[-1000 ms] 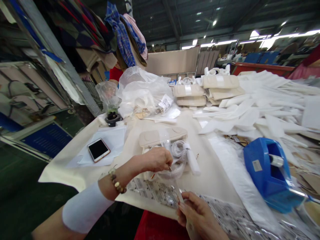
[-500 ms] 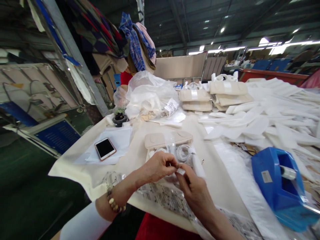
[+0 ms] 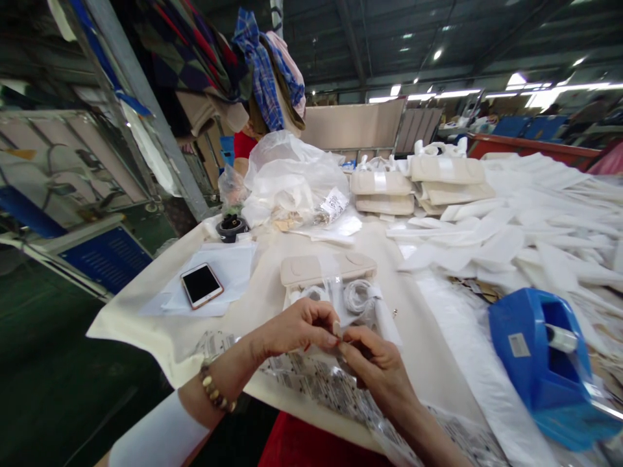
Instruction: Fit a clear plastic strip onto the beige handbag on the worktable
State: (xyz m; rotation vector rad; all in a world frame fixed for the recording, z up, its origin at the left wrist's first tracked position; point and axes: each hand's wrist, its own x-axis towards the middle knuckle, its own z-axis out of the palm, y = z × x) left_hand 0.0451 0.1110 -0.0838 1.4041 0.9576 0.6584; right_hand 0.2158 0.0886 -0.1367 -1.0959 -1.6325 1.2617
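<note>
In the head view we bring our left hand [image 3: 296, 327] and our right hand [image 3: 377, 366] together over the cream cloth-covered table [image 3: 146, 324]. The fingertips of both meet at one spot, and they are curled in tight, thumb against forefinger, pinching a small clear plastic packet [image 3: 341, 305] between them; what lies inside the pinch is too small for us to tell. The packet rises just beyond our fingertips, touching them. Right behind it, a little farther from our fingers, lies a coiled white cord in clear wrap [image 3: 359, 297], and past that a flat beige oblong case [image 3: 327, 267]. Under our wrists and touching them spreads a clear plastic sheet printed with rows of black marks [image 3: 311, 383]. A beaded bracelet [image 3: 214, 392] sits on our left wrist, with a white sleeve [image 3: 156, 438] below it.

Well to the left of our fingers a rose-gold smartphone with a dark screen [image 3: 201, 285] rests on white paper [image 3: 228, 269]. Well to the right stands a blue plastic tape dispenser [image 3: 545, 363]. Far beyond our fingers are crumpled clear plastic bags [image 3: 292, 181], a stack of beige cases [image 3: 379, 192] and a spread of white fabric strips [image 3: 525, 227].
</note>
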